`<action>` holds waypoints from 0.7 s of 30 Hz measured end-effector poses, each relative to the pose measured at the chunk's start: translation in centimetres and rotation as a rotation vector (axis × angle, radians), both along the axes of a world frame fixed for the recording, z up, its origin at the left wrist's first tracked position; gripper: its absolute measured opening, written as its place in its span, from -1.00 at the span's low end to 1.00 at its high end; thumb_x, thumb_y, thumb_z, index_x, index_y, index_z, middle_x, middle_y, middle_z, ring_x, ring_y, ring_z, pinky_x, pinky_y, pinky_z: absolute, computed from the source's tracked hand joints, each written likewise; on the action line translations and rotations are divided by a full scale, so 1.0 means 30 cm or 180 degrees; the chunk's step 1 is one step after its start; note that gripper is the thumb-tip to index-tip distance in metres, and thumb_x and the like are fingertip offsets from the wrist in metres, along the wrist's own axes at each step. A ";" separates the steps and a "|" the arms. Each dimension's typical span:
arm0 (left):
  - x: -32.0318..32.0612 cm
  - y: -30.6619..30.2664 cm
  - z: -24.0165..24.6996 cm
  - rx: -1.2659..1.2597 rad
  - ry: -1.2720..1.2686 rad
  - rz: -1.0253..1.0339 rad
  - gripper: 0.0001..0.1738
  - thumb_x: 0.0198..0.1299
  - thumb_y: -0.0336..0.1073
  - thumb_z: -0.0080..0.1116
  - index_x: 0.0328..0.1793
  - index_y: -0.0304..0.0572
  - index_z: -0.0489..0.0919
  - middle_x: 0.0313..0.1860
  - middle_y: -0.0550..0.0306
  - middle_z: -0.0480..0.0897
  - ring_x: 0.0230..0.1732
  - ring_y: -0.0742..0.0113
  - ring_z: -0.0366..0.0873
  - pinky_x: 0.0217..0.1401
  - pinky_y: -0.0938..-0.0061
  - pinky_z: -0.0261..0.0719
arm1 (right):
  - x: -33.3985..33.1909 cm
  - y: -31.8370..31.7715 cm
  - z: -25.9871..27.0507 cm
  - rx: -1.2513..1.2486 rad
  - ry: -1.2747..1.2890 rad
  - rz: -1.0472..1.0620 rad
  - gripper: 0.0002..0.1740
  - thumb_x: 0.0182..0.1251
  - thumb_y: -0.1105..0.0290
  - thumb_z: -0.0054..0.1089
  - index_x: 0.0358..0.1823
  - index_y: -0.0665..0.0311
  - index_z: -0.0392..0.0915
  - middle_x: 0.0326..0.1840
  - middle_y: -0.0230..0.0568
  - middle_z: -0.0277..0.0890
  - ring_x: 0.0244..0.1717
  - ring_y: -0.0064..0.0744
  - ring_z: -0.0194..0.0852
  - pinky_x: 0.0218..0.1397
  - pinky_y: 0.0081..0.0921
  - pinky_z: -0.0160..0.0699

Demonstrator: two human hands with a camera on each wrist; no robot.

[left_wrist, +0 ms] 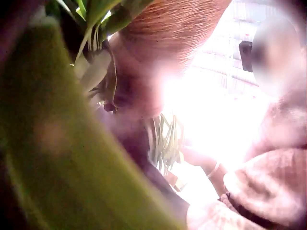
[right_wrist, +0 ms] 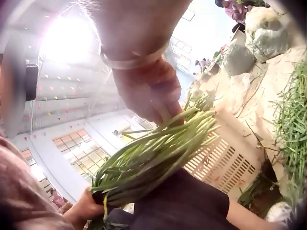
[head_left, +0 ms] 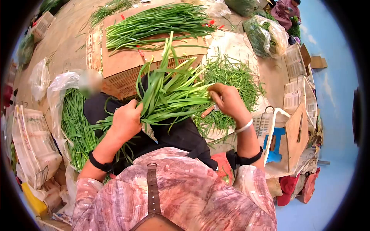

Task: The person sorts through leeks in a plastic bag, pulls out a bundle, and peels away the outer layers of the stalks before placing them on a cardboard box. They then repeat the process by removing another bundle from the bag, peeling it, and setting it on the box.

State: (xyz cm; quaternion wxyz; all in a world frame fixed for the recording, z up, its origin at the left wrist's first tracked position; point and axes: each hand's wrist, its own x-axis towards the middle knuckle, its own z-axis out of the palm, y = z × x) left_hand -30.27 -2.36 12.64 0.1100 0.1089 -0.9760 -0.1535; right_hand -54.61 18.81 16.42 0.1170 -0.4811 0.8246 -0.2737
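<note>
A loose bunch of garlic chives, with long flat green leaves and paler stem ends, lies across my lap. My left hand grips the bunch at its leafy left side. At the pale stem ends, my right hand pinches some stalks between thumb and fingers. In the right wrist view the right hand sits over the stem ends, while the left hand holds the far leafy end. A close blurred leaf covers much of the left wrist view.
An upturned crate topped with cardboard carries a large pile of chives. Loose trimmings lie right, with a brown-handled tool beside them. A plastic bag of chives stands left. Crates line both sides.
</note>
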 end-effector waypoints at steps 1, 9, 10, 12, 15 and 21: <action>-0.002 0.005 0.005 -0.0030 0.0046 -0.0050 -0.59 -0.30 -0.50 0.16 -0.17 -0.19 0.50 -0.45 0.01 0.40 -0.46 0.00 0.48 -0.46 0.18 0.45 | -0.009 0.000 -0.007 -0.0110 -0.0261 -0.0266 -0.74 0.18 0.21 0.13 -0.38 0.28 0.56 -0.50 -0.02 0.54 -0.42 0.01 0.53 -0.31 -0.23 0.49; -0.010 0.033 0.012 -0.0343 -0.0018 -0.0059 -0.57 -0.24 -0.49 0.13 -0.10 -0.15 0.50 -0.47 0.03 0.39 -0.48 0.06 0.48 -0.48 0.22 0.44 | 0.054 -0.183 -0.036 0.0759 0.0245 -0.0490 -0.57 -0.02 0.00 0.27 -0.47 0.30 0.61 -0.51 0.02 0.55 -0.37 -0.02 0.56 -0.28 -0.20 0.51; -0.008 0.035 0.011 -0.0395 -0.0028 -0.0065 -0.57 -0.22 -0.49 0.12 -0.08 -0.14 0.50 -0.46 0.04 0.39 -0.48 0.08 0.48 -0.48 0.24 0.44 | 0.059 -0.182 -0.051 0.0761 0.0246 -0.0483 -0.57 -0.02 0.00 0.27 -0.47 0.30 0.61 -0.51 0.02 0.55 -0.37 -0.02 0.56 -0.28 -0.20 0.51; -0.003 0.037 0.013 -0.0423 0.0002 -0.0076 -0.57 -0.20 -0.49 0.11 -0.07 -0.14 0.51 -0.46 0.04 0.39 -0.48 0.09 0.48 -0.49 0.24 0.44 | 0.065 -0.183 -0.082 0.0396 -0.0154 -0.0753 -0.66 -0.03 0.12 0.26 -0.48 0.30 0.61 -0.50 -0.01 0.56 -0.36 -0.02 0.56 -0.25 -0.21 0.51; 0.007 0.039 0.010 -0.0342 -0.0008 -0.0094 -0.53 -0.25 -0.50 0.14 -0.07 -0.17 0.49 -0.44 0.03 0.38 -0.46 0.04 0.47 -0.47 0.22 0.43 | 0.039 -0.163 -0.172 -0.0161 -0.0340 -0.0953 -0.81 -0.03 0.33 0.22 -0.49 0.33 0.60 -0.50 -0.05 0.57 -0.40 -0.11 0.57 -0.25 -0.29 0.52; -0.001 0.037 0.009 -0.0342 -0.0038 -0.0181 -0.55 -0.18 -0.49 0.11 -0.03 -0.15 0.51 -0.45 0.06 0.39 -0.48 0.11 0.49 -0.48 0.28 0.45 | -0.146 -0.121 -0.080 -0.2273 -0.2538 -0.1769 -0.94 0.18 0.55 0.03 -0.38 0.37 0.48 -0.47 -0.17 0.56 -0.63 -0.62 0.38 -0.65 -0.73 0.29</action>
